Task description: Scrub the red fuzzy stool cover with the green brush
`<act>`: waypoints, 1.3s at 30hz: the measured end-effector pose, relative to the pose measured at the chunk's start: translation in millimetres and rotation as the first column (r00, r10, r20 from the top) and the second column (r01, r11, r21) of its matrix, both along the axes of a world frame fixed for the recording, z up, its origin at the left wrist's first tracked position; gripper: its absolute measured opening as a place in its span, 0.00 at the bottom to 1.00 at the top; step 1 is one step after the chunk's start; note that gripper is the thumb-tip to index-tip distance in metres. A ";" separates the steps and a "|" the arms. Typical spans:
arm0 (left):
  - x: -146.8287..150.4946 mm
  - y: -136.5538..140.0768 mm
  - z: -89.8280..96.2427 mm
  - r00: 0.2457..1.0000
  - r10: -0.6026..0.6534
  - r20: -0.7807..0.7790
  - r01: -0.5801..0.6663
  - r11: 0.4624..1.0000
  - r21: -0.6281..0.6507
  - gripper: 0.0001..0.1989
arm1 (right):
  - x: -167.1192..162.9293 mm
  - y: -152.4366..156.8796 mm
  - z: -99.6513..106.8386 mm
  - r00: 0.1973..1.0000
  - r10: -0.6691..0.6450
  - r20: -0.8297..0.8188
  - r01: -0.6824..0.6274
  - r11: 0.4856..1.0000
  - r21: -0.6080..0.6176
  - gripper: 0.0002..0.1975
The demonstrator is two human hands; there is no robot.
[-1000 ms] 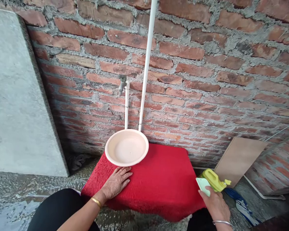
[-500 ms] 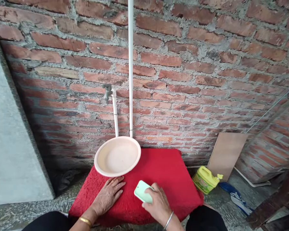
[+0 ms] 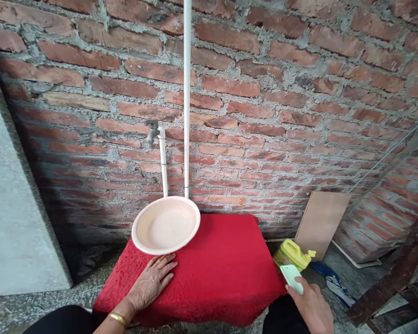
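Fingers of the left hand (image 3: 149,283) lie spread and flat on the red fuzzy mat (image 3: 223,264), tips just short of the pale pink basin (image 3: 165,224) that sits on the mat's far left corner, below the tap (image 3: 152,130). Off the mat's right edge, the right hand (image 3: 311,306) grips a mint-green scrubber (image 3: 292,277), fingers curled around its lower end; how tightly, I can't quite tell from this angle. Just beyond it on the floor stands a yellow detergent jug (image 3: 292,254), close to the scrubber's top, with a board (image 3: 320,222) leaning on the brick wall (image 3: 299,93) behind.

To scrub this mat well, I'd say the flat left palm is doing good work: it pins the pile so the fabric won't bunch. Long strokes in one direction, firm even pressure, and keeping clear of the basin's rim would suit.
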State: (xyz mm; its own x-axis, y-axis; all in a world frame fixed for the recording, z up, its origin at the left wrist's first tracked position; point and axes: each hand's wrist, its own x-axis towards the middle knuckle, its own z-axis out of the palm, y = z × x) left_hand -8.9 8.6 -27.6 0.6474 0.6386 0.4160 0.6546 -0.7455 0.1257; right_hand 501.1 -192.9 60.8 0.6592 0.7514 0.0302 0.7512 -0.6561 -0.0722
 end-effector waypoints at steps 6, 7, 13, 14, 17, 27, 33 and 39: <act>-3.3 3.2 -2.8 1.000 -0.017 -0.026 0.018 0.999 0.044 0.17 | -84.6 23.1 1.5 0.938 0.293 -0.185 -0.257 0.946 0.197 0.17; -3.8 3.7 -3.4 0.999 -0.019 -0.026 0.020 0.999 0.050 0.17 | -103.0 28.7 2.8 0.912 0.349 -0.216 -0.306 0.928 0.211 0.16; -5.6 4.3 -5.5 0.999 -0.010 -0.037 0.012 0.998 0.068 0.17 | -143.5 43.6 5.8 0.835 0.466 -0.291 -0.425 0.884 0.195 0.16; -5.7 4.3 -5.8 0.999 -0.010 -0.035 0.012 0.997 0.070 0.17 | -133.4 41.7 4.3 0.844 0.452 -0.289 -0.411 0.891 0.192 0.16; -5.7 4.6 -7.0 1.000 -0.019 -0.024 0.021 0.996 0.081 0.18 | -81.4 26.1 -2.6 0.910 0.319 -0.265 -0.278 0.943 0.181 0.17; 2.8 -6.0 3.8 1.000 0.007 -0.005 -0.007 1.000 -0.028 0.17 | -16.5 6.0 -15.7 0.981 0.136 -0.142 -0.091 0.954 0.286 0.23; 3.5 -11.4 13.3 1.000 0.012 -0.001 -0.012 0.998 -0.061 0.17 | -178.5 87.0 -7.9 0.763 0.600 -0.239 -0.542 0.796 0.267 0.14; 4.4 -14.7 20.0 1.000 0.013 -0.015 -0.015 0.996 -0.086 0.19 | -253.2 124.0 -4.5 0.573 0.774 -0.269 -0.748 0.628 0.214 0.14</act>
State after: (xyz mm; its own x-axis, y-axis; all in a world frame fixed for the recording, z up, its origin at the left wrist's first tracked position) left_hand -4.5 -6.1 -7.7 0.6435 0.6808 0.3498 0.6671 -0.7229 0.1798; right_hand 247.9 -68.9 56.4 -0.1742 0.9846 0.0117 0.8970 0.1636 -0.4107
